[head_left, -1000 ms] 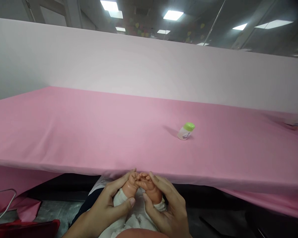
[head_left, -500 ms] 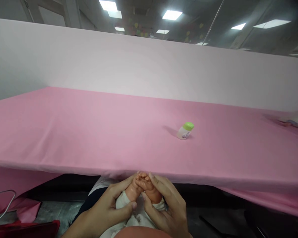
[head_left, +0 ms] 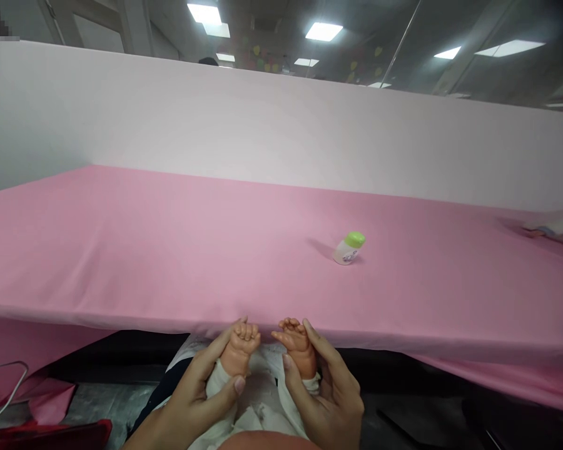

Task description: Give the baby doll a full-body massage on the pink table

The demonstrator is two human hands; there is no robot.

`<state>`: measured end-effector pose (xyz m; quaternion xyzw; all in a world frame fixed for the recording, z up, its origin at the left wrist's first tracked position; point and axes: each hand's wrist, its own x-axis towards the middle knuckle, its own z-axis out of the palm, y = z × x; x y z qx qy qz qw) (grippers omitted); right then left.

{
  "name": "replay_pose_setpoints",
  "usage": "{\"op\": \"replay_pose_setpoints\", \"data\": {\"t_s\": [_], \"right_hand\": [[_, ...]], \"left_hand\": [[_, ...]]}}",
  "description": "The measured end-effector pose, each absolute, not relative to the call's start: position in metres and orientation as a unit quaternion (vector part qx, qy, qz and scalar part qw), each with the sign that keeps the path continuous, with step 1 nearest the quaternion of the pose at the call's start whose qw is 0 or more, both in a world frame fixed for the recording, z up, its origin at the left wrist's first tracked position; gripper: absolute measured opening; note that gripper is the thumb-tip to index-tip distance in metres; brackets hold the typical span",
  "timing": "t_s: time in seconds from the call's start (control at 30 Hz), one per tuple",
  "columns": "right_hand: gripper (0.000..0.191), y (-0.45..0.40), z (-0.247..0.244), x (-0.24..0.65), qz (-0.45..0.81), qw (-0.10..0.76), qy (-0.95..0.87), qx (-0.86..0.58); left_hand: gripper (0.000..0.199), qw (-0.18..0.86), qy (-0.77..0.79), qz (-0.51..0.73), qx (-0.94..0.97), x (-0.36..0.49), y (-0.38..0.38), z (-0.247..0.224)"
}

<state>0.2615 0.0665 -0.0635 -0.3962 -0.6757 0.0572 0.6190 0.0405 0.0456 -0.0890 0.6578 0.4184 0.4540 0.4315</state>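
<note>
A baby doll in white clothing (head_left: 263, 406) rests on my lap at the table's near edge, its head partly seen at the bottom. My left hand (head_left: 201, 387) is closed round the doll's left-side arm (head_left: 238, 350), thumb across the sleeve near the wrist. My right hand (head_left: 326, 390) grips the doll's other arm (head_left: 303, 350) between thumb and fingers. The doll's two little hands point up and stand apart. On the pink cloth ahead, a small white bottle with a green cap (head_left: 349, 248) stands, appearing tilted.
A pink cloth (head_left: 192, 250) covers the table, with a white partition (head_left: 263, 125) behind it. At the right edge lies a pale item (head_left: 558, 225), partly cut off. A red object (head_left: 47, 434) and a thin wire (head_left: 16, 394) are at lower left.
My hands have moved apart sideways, taking the doll's arms with them. The doll's hands, together before, are now separated. The bottle has stayed in place.
</note>
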Motion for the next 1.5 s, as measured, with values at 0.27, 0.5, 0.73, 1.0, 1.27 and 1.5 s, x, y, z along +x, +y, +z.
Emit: {"op": "replay_pose_setpoints", "data": {"t_s": [0.27, 0.5, 0.73, 1.0, 1.27, 1.5], "right_hand": [[0.059, 0.066, -0.048, 0.256, 0.125, 0.638, -0.693, -0.312], [0.059, 0.066, -0.045, 0.251, 0.129, 0.622, -0.717, -0.286], [0.057, 0.065, -0.046, 0.247, 0.135, 0.63, -0.707, -0.292], [0.055, 0.066, -0.046, 0.25, 0.131, 0.611, -0.723, -0.293], [0.054, 0.067, -0.048, 0.251, 0.138, 0.605, -0.728, -0.292], [0.055, 0.069, -0.046, 0.257, 0.139, 0.581, -0.75, -0.282]], "left_hand": [[0.076, 0.19, 0.379, 0.532, 0.733, 0.046, 0.054, -0.06], [0.073, 0.138, 0.381, 0.466, 0.786, 0.044, 0.051, -0.041], [0.073, 0.159, 0.375, 0.444, 0.798, 0.047, 0.051, -0.044], [0.074, 0.232, 0.379, 0.404, 0.799, 0.05, 0.052, -0.044], [0.074, 0.251, 0.374, 0.424, 0.786, 0.051, 0.052, -0.048], [0.072, 0.243, 0.377, 0.441, 0.778, 0.053, 0.052, -0.055]]}}
